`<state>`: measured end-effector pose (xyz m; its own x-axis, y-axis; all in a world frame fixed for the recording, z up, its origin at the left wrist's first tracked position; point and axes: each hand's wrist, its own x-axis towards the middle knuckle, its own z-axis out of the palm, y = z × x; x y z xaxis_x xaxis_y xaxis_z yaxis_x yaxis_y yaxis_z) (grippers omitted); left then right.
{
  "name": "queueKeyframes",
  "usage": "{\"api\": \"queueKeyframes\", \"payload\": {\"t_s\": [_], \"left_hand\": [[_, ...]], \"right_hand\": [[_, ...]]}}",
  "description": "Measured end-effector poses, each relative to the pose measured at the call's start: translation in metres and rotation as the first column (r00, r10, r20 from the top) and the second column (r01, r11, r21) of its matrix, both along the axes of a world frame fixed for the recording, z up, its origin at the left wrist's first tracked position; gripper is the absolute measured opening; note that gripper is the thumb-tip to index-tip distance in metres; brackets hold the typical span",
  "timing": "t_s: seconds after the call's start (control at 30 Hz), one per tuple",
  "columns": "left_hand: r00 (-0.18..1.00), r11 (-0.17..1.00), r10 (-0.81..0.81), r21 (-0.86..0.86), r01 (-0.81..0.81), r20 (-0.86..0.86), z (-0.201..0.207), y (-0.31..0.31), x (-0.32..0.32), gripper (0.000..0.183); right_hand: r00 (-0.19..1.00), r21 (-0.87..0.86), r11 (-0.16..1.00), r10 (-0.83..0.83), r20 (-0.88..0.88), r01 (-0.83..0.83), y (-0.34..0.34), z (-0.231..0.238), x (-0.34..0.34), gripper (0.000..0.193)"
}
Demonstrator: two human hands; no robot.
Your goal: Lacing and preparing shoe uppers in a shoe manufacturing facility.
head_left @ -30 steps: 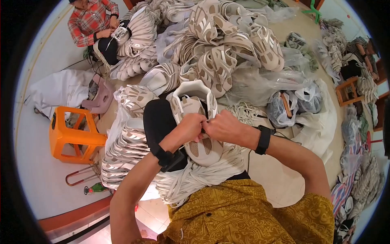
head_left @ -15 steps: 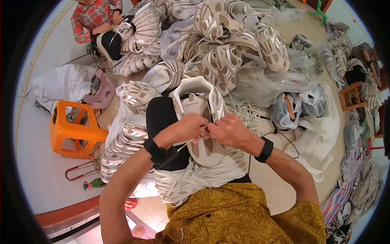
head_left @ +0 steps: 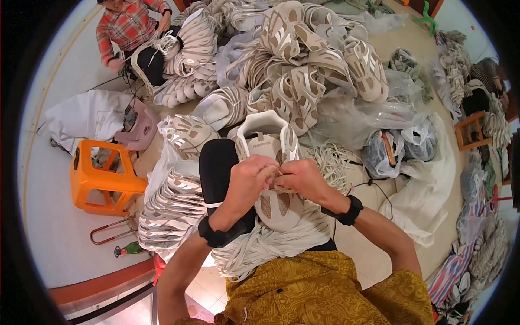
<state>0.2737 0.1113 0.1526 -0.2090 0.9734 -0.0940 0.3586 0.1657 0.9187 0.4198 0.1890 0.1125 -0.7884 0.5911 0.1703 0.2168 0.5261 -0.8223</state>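
Note:
On my lap rests a beige and white shoe upper (head_left: 261, 145), its heel opening away from me and its toe toward me. Over its eyelet area my left hand (head_left: 250, 177) and my right hand (head_left: 304, 177) meet, fingertips pinched together on a shoelace (head_left: 213, 205). Most of that lace is hidden by the fingers; a white stretch shows across my black trouser leg (head_left: 218, 165). A thick bundle of white laces (head_left: 260, 246) lies over my lap below the toe. To the left stands a stacked row of shoe uppers (head_left: 176, 208).
A big heap of uppers (head_left: 295, 81) lies ahead. An orange stool (head_left: 105, 176) and green bottle (head_left: 130, 248) are at left. Clear plastic bags (head_left: 398, 151) and a white sheet (head_left: 425, 206) lie at right. A person in a plaid shirt (head_left: 127, 27) sits far left.
My left hand has turned, its back now more upward, while both hands stay together over the upper. The view has shifted slightly. The other person's hands have moved apart.

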Motion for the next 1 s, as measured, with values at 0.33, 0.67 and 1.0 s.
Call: {"api": "queueKeyframes", "payload": {"t_s": [0.33,0.67,1.0], "left_hand": [[0.931,0.999,-0.019,0.044,0.003,0.363,-0.024,-0.007,0.005,0.032],[0.917,0.967,-0.177,-0.11,0.23,0.358,-0.02,-0.003,-0.007,0.023],[0.928,0.952,-0.186,-0.174,0.251,0.323,-0.019,-0.003,-0.006,0.023]], "right_hand": [[0.973,-0.301,0.952,-0.117,-0.2,0.053,0.004,0.008,-0.008,0.01],[0.958,0.346,0.935,0.162,-0.237,-0.073,0.029,0.031,-0.006,0.01],[0.943,-0.368,0.876,0.237,-0.232,-0.311,0.049,0.008,-0.01,0.014]]}}
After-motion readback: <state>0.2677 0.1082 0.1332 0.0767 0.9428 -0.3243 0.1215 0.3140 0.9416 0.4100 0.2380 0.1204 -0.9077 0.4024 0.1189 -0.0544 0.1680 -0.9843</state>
